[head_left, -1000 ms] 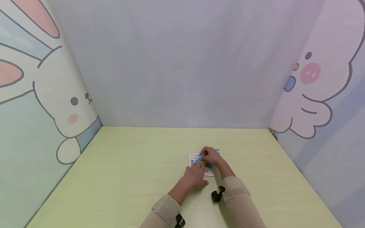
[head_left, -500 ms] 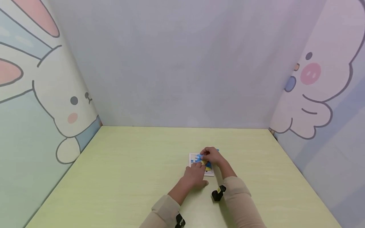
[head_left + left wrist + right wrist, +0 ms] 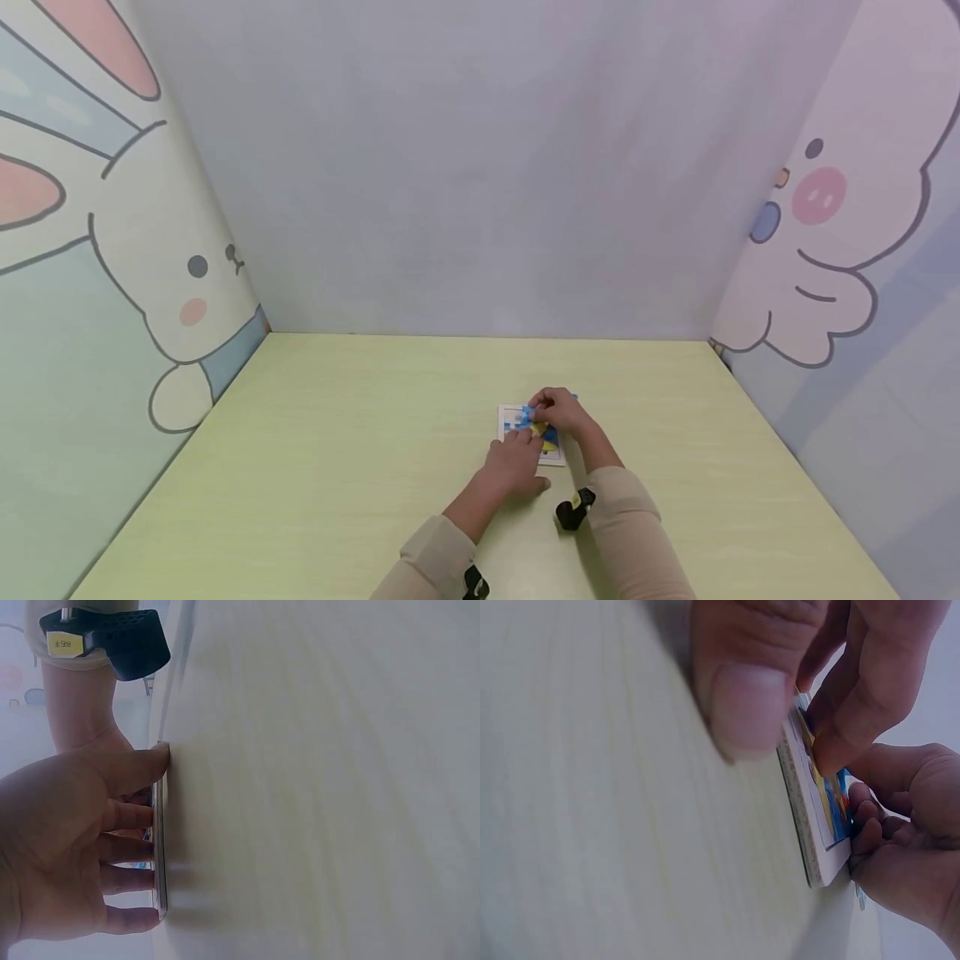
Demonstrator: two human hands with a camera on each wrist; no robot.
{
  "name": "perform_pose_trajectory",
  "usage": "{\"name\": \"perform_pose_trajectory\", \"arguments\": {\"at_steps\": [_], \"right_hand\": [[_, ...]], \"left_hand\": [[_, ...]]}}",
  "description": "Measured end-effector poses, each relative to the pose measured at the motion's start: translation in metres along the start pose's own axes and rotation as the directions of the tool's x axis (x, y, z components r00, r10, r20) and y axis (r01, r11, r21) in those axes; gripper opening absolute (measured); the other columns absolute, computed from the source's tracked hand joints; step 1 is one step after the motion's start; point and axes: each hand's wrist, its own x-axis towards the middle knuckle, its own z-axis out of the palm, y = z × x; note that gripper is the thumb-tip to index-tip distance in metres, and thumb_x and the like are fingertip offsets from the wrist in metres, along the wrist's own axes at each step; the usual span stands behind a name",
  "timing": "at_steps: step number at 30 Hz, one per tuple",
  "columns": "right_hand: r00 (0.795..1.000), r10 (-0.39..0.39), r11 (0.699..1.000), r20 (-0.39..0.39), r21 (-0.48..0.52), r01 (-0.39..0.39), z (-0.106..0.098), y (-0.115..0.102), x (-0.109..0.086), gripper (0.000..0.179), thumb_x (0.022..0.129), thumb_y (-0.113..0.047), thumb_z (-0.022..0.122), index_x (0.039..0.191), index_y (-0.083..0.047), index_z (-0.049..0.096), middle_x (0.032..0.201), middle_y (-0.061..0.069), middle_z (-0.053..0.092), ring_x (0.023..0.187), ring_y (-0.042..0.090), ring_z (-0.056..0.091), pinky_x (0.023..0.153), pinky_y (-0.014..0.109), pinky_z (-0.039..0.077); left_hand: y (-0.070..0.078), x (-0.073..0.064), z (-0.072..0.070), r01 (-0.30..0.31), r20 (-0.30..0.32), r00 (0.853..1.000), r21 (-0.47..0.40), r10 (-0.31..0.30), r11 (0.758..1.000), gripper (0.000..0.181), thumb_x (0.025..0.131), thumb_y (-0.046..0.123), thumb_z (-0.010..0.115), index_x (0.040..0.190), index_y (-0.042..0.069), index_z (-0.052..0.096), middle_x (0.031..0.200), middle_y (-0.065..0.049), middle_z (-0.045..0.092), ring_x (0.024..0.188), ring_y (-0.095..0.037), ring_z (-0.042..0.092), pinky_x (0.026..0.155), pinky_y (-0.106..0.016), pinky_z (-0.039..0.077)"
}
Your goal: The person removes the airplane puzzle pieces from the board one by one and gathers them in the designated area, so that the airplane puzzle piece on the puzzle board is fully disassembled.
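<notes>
A small jigsaw puzzle in a pale frame (image 3: 502, 422) lies on the table, with blue and yellow in its picture. My left hand (image 3: 513, 462) rests on its lower left part, fingers straight and spread, thumb out to the right. In the left wrist view these fingers (image 3: 126, 879) reach the edge of the board (image 3: 160, 859). Over the upper right part, my right hand (image 3: 558, 411) pinches a blue puzzle piece (image 3: 529, 413) between thumb and index finger. The right wrist view shows its curled fingers (image 3: 866, 821) close at the far side of the board.
A bit of blue (image 3: 575, 397) shows just behind the right hand, mostly hidden by it. Black wrist cameras (image 3: 573, 510) sit at both cuffs. The pale yellow table (image 3: 337, 450) ends at a grey back wall (image 3: 480, 183), with cartoon-printed panels on both sides.
Both hands stay almost in place at the puzzle. The right hand has shifted very slightly right, and less of the blue bit behind it shows.
</notes>
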Motion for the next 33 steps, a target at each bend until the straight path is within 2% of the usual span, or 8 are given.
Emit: {"name": "perform_pose_trajectory", "arguments": {"at_steps": [7, 16, 25, 29, 33], "right_hand": [[1.0, -0.006, 1.0, 0.016, 0.001, 0.006, -0.0029, 0.0015, 0.001, 0.006, 0.086, -0.001, 0.062, 0.092, -0.001, 0.062, 0.078, 0.006, 0.055, 0.067, 0.019, 0.05, 0.06, 0.03, 0.043], [0.999, -0.017, 0.998, 0.046, 0.058, 0.014, -0.0053, 0.0023, -0.001, 0.004, 0.089, -0.001, 0.06, 0.092, -0.001, 0.058, 0.08, 0.008, 0.054, 0.068, 0.02, 0.05, 0.06, 0.03, 0.042], [0.999, -0.016, 0.999, 0.044, 0.034, 0.015, -0.0047, -0.0015, -0.0012, 0.004, 0.088, -0.001, 0.06, 0.092, -0.001, 0.057, 0.079, 0.007, 0.054, 0.067, 0.02, 0.049, 0.06, 0.029, 0.042], [0.998, -0.03, 0.997, 0.06, 0.067, 0.026, -0.0055, 0.0, -0.0006, 0.005, 0.089, -0.003, 0.06, 0.092, -0.001, 0.057, 0.082, 0.008, 0.054, 0.07, 0.021, 0.05, 0.062, 0.03, 0.042], [0.996, -0.06, 0.988, 0.065, 0.144, 0.05, -0.0078, 0.0075, -0.0004, 0.006, 0.089, -0.003, 0.059, 0.093, 0.0, 0.057, 0.081, 0.008, 0.055, 0.072, 0.021, 0.051, 0.064, 0.03, 0.043]], "left_hand": [[0.0011, -0.0004, -0.0026, -0.001, -0.001, 1.0, 0.001, 0.001, 1.0, 0.065, 0.082, 0.053, 0.063, 0.13, 0.012, 0.05, 0.127, -0.004, 0.047, 0.113, -0.022, 0.044, 0.081, -0.044, 0.044], [0.0022, -0.0017, -0.0033, -0.001, 0.007, 1.0, -0.003, 0.001, 1.0, 0.067, 0.082, 0.054, 0.062, 0.132, 0.011, 0.048, 0.128, -0.005, 0.046, 0.113, -0.023, 0.044, 0.082, -0.043, 0.044], [0.0005, -0.001, -0.004, -0.011, 0.001, 1.0, -0.004, 0.011, 1.0, 0.064, 0.082, 0.053, 0.062, 0.129, 0.011, 0.05, 0.127, -0.005, 0.046, 0.113, -0.023, 0.044, 0.081, -0.043, 0.044], [0.0003, -0.0008, -0.0046, -0.005, -0.004, 1.0, -0.001, 0.005, 1.0, 0.064, 0.082, 0.053, 0.063, 0.129, 0.011, 0.05, 0.127, -0.005, 0.047, 0.112, -0.023, 0.044, 0.081, -0.044, 0.044], [0.0009, -0.001, -0.0027, -0.003, -0.002, 1.0, -0.002, 0.003, 1.0, 0.064, 0.081, 0.053, 0.064, 0.128, 0.011, 0.05, 0.126, -0.005, 0.047, 0.111, -0.023, 0.044, 0.081, -0.044, 0.044]]}}
